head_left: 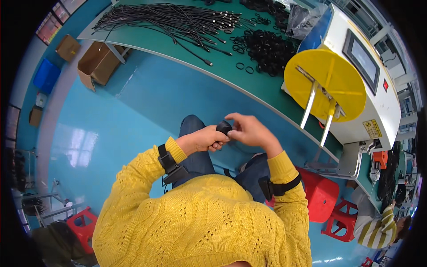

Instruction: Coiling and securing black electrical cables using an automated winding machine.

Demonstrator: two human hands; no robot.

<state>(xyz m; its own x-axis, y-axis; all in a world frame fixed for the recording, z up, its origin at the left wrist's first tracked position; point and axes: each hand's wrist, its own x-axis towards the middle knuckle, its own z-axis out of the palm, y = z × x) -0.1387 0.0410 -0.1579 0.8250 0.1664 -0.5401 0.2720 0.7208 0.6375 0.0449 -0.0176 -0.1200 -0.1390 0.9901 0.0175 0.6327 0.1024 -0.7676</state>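
Observation:
In front of my body, above my knees, my left hand (205, 137) is closed around a small black rounded object (223, 127). Its exact kind is too small to make out. From the other side, my right hand (250, 130) reaches to the same object. The right thumb is at its lower edge and the bent index finger curves over its top; the other right fingers are partly hidden. Beyond my hands stands a green-topped table (147, 39) with a bundle of black cables (178, 21) and a heap of black rings (269, 50).
On the table's right stands a white machine (362, 100) with a yellow disc (327, 84) and protruding metal rods. A red stool (321, 196) is beside me on the right, near a person in a striped top (378, 229). A cardboard box (100, 62) lies at the far left.

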